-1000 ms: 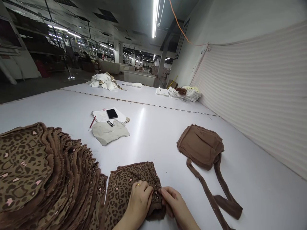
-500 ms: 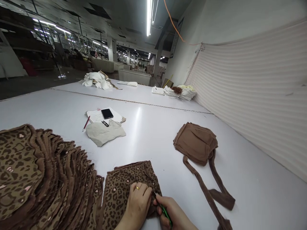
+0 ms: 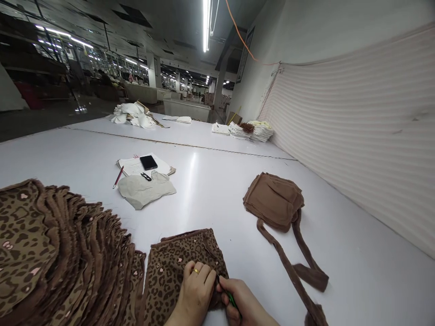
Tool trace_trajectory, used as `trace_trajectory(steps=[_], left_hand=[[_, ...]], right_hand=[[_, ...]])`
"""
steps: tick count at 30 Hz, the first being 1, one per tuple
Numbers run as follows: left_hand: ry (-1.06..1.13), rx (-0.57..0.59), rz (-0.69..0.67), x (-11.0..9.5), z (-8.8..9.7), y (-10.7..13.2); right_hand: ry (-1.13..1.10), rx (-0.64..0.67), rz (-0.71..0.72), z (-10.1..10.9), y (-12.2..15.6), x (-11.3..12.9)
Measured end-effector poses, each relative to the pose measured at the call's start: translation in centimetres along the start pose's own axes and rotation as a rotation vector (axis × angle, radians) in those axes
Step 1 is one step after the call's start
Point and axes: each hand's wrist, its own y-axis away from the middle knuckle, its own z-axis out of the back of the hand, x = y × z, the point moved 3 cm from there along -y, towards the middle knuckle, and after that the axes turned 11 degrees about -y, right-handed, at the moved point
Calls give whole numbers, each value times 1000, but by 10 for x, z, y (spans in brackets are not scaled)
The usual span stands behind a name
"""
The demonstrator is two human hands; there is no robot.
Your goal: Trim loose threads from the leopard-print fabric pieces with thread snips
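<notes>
My left hand [image 3: 197, 290], with a ring on one finger, presses on a small stack of brown leopard-print fabric [image 3: 166, 271]. Its fingers are curled and drawn together against the cloth near the right edge. Closed in my right hand [image 3: 243, 299] is a green-handled tool [image 3: 231, 299]. The front end of this tool reaches the fabric beside my left fingertips, where its point is hidden. Both hands are nearly touching. To the left leans a thick row of similar leopard-print pieces [image 3: 91, 262] with fuzzy brown edges.
Plain brown fabric pieces [image 3: 273, 199] lie stacked at right, with a long brown strip [image 3: 282, 256] trailing from them. Farther off are a phone [image 3: 148, 162], papers [image 3: 131, 166], thread snips [image 3: 146, 177], a pen [image 3: 118, 177] and a crumpled grey sheet [image 3: 146, 192]. White bundles [image 3: 132, 114] sit at the back.
The view has shifted slightly. My right hand stays beside the left, and the tool's thin metal tip, seen before, is now hidden at the cloth.
</notes>
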Motion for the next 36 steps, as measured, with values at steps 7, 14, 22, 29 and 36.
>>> trace_trajectory(steps=[7, 14, 22, 29, 36], left_hand=[[4, -42, -24, -2, -1, 2], [10, -84, -20, 0, -8, 6], [50, -33, 17, 3, 7, 0], [162, 37, 78, 14, 12, -1], [74, 72, 41, 16, 20, 0]], right_hand=[[13, -16, 57, -5, 1, -1], [22, 4, 113, -4, -4, -4], [144, 63, 227, 6, -2, -7], [284, -196, 819, 13, 13, 25], [172, 7, 598, -10, -14, 37]])
